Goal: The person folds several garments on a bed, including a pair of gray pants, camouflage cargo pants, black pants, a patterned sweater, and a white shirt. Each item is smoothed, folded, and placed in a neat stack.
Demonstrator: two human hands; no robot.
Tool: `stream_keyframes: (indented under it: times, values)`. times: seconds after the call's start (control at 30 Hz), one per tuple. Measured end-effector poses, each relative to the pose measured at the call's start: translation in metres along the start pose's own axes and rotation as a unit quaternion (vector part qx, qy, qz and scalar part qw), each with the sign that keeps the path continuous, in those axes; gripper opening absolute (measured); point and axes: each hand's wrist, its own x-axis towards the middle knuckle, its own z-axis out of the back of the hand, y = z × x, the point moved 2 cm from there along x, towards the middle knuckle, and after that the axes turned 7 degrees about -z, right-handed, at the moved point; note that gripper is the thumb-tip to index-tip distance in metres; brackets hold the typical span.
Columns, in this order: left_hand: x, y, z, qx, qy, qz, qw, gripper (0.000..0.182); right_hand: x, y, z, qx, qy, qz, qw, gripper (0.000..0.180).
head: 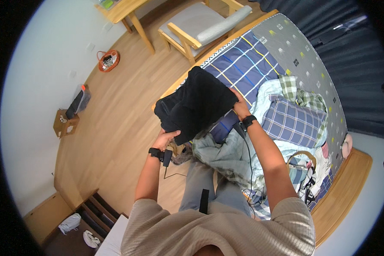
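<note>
Between my two hands I hold up a folded black garment (200, 102), its exact kind hard to tell. My left hand (164, 140) grips its near left corner, with the thumb on top of the cloth. At the far right edge, my right hand (241, 105) pinches the fabric, most of its fingers hidden beneath. The garment hangs over the edge of a bed covered with a blue checked sheet (243, 64). Right of my right hand lies a blue plaid pillow (292, 121). A rumpled pale green quilt (230, 153) spreads below the garment. Each wrist wears a black strap with a cabled device.
A wooden armchair (198, 25) with grey cushions stands beyond the bed's wooden edge. On the floor to the left are a red basket (109, 60) and a cardboard box (65, 123). A handled bag (299, 169) lies among clothes on the bed. Dark curtains (355, 64) hang at right.
</note>
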Motion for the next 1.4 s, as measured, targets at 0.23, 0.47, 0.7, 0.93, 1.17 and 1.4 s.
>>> stream_keyframes:
  times: [0.23,0.47,0.7,0.93,1.17,1.4]
  values:
    - [0.049,0.061,0.036,0.260,-0.152,0.064,0.951,0.080,0.056,-0.073,0.028,-0.105,-0.208,-0.092,0.968,0.051]
    - [0.057,0.046,0.028,0.415,-0.258,-0.245,0.837,0.090,0.025,-0.126,0.014,0.221,-0.132,-0.317,0.913,0.064]
    - [0.106,0.034,0.025,0.379,-0.250,-0.216,0.864,0.041,0.001,-0.147,-0.032,0.165,-0.054,-0.294,0.940,0.049]
    - [0.095,0.018,0.032,0.248,-0.106,-0.075,0.960,0.019,0.001,-0.142,-0.052,0.129,0.062,-0.353,0.924,0.049]
    - [0.057,0.000,0.072,0.311,-0.205,-0.129,0.919,0.026,-0.022,-0.102,-0.089,0.288,0.136,-0.397,0.861,0.077]
    - [0.061,-0.007,0.018,0.609,-0.083,-0.187,0.766,0.038,-0.023,-0.131,-0.087,0.139,0.134,-0.410,0.891,0.075]
